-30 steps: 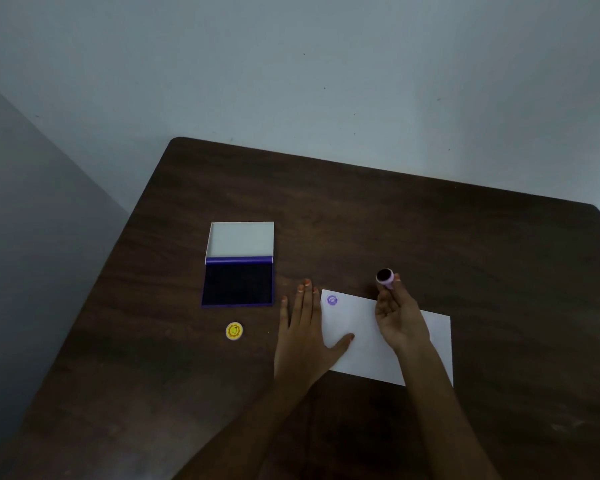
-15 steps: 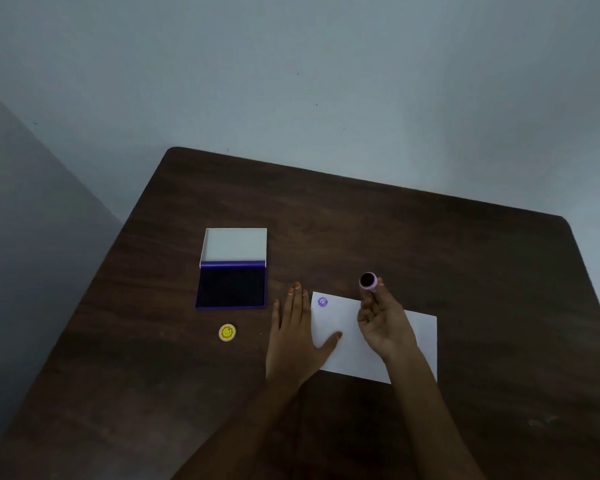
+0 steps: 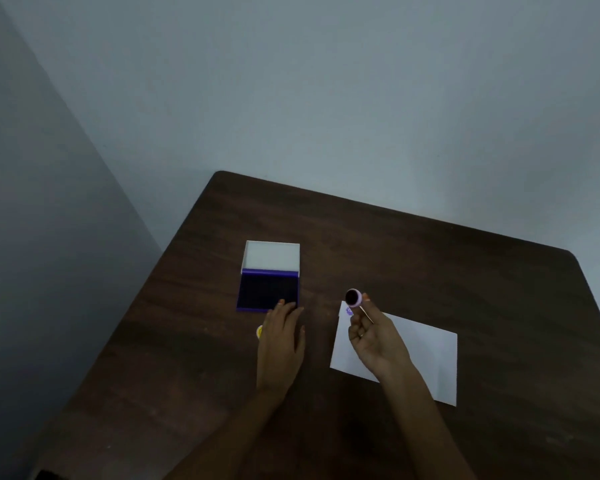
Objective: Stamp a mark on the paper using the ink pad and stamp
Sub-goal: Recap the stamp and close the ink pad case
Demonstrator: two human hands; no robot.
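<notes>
A white sheet of paper [image 3: 420, 351] lies on the dark wooden table [image 3: 430, 258], with a small purple stamped mark [image 3: 348, 310] at its far left corner. My right hand [image 3: 374, 341] hovers over the paper's left part, pinching a small round purple stamp [image 3: 353, 297] with its dark inked face turned up and toward me. The ink pad [image 3: 268, 291] lies open to the left, white lid folded back, dark blue pad showing. My left hand [image 3: 280, 337] rests flat, fingers apart, its fingertips at the pad's near right edge.
A small yellow round cap [image 3: 259, 332] lies on the table just left of my left hand, partly hidden by it. Grey walls stand behind the table and to the left. The table's left edge runs diagonally close to the ink pad.
My left hand has left the paper and slid left to the ink pad's near edge, now covering part of the yellow cap. My right hand still holds the stamp raised.
</notes>
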